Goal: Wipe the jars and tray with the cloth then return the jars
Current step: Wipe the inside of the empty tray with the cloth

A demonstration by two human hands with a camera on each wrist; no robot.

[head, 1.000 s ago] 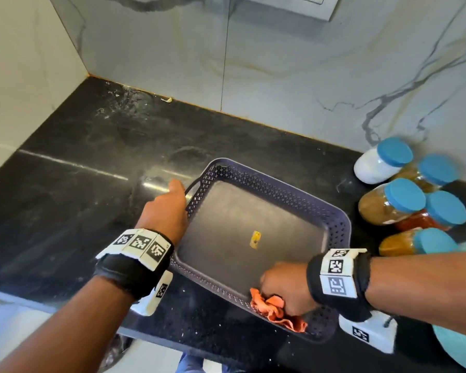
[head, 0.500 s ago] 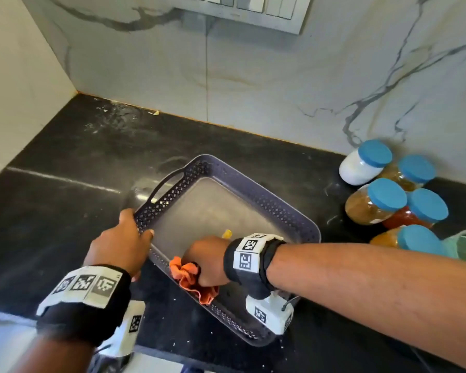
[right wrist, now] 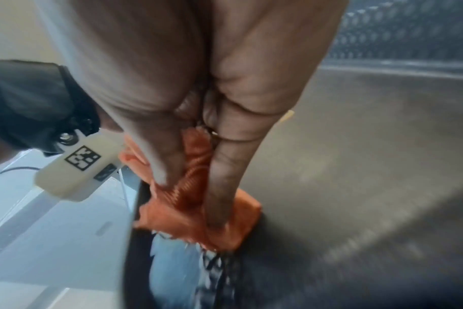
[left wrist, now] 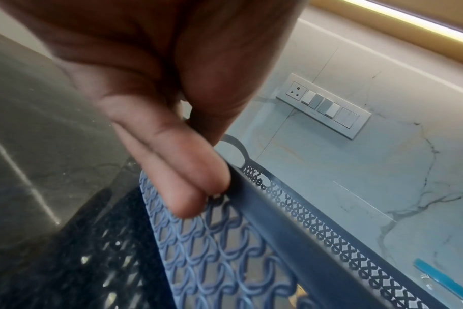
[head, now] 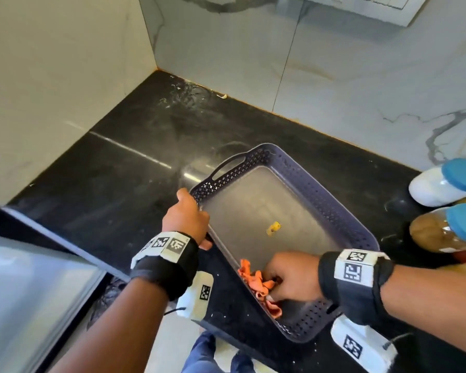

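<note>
On the counter, head view: left hand (head: 186, 216) grips tray (head: 331, 211) rim, steadying it; jars (head: 439, 232) wait beside.
Left wrist: fingers (left wrist: 190, 173) curl round the rim.
Right wrist: right hand (right wrist: 198, 117) pinches cloth (right wrist: 188, 209), rubbing the near wall.

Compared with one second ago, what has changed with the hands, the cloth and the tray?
The left hand moved from the tray's handle end to the near-left rim, which it now grips. The right hand wiped the orange cloth along the near edge, leftward and then partway back. The tray turned slightly. The jars stayed outside it; the yellow sticker remains.
</note>
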